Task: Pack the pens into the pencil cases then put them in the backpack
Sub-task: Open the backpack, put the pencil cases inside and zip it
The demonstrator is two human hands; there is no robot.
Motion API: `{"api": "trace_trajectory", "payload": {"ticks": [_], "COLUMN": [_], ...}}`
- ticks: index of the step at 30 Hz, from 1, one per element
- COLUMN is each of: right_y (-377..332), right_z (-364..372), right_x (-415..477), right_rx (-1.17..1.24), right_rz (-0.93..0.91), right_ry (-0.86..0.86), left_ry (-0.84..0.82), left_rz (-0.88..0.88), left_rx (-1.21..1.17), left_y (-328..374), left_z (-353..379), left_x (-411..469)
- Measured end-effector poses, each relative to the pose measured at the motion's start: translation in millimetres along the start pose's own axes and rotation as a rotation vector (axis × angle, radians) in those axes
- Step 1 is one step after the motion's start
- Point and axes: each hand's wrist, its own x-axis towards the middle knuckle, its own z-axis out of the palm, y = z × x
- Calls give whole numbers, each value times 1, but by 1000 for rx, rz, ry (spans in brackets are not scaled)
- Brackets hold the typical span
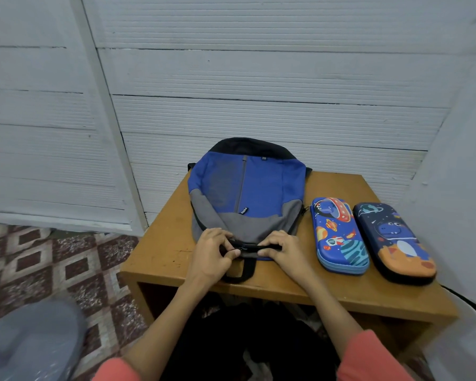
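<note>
Your wooden table (160, 251) carries the soft fabric backpack (246, 193), lying flat. Right of it sit two rigid oval cases, the space case (340, 235) and dinosaur case (393, 240), zipped. Your left hand (212, 257) and right hand (283, 254) pinch the backpack's black zipper edge with their fingers.
</note>
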Motion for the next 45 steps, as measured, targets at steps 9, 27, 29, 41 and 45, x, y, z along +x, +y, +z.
{"api": "trace_trajectory", "payload": {"ticks": [9,27,29,41,45], "right_y": [3,7,7,-52,-70], "right_z": [1,6,5,13,41], "right_x": [-2,-3,-4,22,27], "right_rx": [36,90,65,-428,-447], "right_rz": [21,44,37,-109,-176], "right_ry": [9,54,53,-77,-55], "left_ry": [16,65,56,103,106], "left_rz": [-93,-346,-347,-192,-166], "left_rx": [57,-362,-388,-238,-172], "left_y": [-29,-54,-55,-51,-53], "left_z": [-31,-41,-41,-31,-30], "left_x": [10,12,12,10,12]}}
